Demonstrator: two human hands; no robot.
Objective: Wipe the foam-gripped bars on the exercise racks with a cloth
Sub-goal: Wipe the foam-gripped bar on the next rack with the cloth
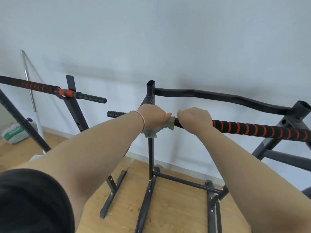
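Both arms reach forward over the rack (pixel 151 155): the left hand (pixel 152 117) clenches a grey-green cloth (pixel 159 129), apparently wrapped round the foam-gripped bar (pixel 260 130), while the right hand (pixel 193 117) grasps the bar just beside it.

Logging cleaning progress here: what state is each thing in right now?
right bar: lying across the right rack.
left bar: lying on the left rack, untouched.
cloth: bunched around the right bar.
left hand: grips the cloth.
right hand: grips the right bar beside the cloth.
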